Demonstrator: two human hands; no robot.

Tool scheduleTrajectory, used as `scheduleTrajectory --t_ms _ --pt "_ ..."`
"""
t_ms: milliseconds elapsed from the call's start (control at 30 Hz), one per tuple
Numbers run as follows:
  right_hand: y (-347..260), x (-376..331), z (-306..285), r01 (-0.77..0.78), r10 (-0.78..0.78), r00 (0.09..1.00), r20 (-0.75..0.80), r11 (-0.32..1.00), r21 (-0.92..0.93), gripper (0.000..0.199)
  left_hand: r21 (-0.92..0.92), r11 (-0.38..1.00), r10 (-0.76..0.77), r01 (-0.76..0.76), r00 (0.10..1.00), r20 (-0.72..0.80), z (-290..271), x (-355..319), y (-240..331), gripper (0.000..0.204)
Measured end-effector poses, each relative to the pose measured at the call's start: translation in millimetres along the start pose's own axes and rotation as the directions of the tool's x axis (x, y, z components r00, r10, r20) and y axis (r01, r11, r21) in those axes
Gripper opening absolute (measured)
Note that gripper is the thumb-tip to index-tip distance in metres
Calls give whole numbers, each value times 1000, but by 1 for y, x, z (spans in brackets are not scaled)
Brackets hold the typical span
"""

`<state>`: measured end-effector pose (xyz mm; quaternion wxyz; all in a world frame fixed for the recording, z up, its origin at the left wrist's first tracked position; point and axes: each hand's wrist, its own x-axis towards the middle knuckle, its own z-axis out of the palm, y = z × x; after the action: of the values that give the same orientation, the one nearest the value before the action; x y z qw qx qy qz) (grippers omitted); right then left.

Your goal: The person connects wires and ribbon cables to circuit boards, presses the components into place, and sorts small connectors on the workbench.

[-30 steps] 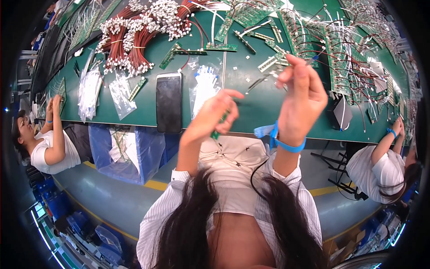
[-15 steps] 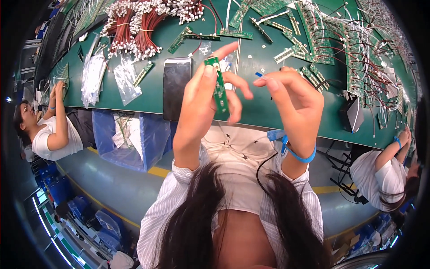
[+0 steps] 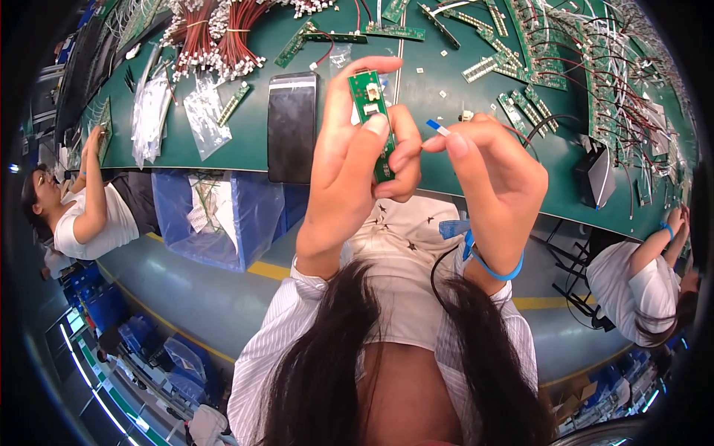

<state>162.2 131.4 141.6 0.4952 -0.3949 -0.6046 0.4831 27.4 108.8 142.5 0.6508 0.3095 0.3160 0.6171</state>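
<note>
Circuit board (image 3: 369, 100), narrow and green with white sockets (image 3: 372, 91), is clasped in our left hand (image 3: 343, 172); our right hand (image 3: 502, 175) pinches a blue-tipped flat white strip (image 3: 436, 127) near it. We'd best steady both at the dark-green table (image 3: 249, 140).

Outer garment: white shirt (image 3: 262, 368) with fine grey stripes, worn open, lower centre of frame. Inner garment: plain white top (image 3: 405, 316). Centre of frame: cream fabric (image 3: 398, 229), dark star print. Right wrist (image 3: 497, 254): blue band (image 3: 506, 276), blue ribbed fitting (image 3: 452, 229); adjacent thin black cord (image 3: 433, 276).
</note>
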Motion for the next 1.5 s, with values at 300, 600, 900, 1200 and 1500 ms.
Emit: scheduleTrajectory --t_ms 300,600,900,1200,1500 --pt "4 -4 -2 9 -9 1000 -3 999 -35 4 64 997 38 -41 998 39 3 -1 -2 42" --pt "2 -6 -1 27 -28 999 -35 999 -30 4 -71 995 62 -63 998 -16 5 -2 -3 44" --pt "1 -7 -3 27 -28 999 -27 999 -33 5 83 990 112 -111 994 -16 6 -2 -7 38" --pt "1 -11 -1 43 -43 999 -8 999 7 5 95 993 73 -72 997 -4 6 -3 -7 38" --pt "-22 -17 4 -218 218 976 15 974 63 18 -272 942 196 -197 980 -30 -6 5 -16 38"
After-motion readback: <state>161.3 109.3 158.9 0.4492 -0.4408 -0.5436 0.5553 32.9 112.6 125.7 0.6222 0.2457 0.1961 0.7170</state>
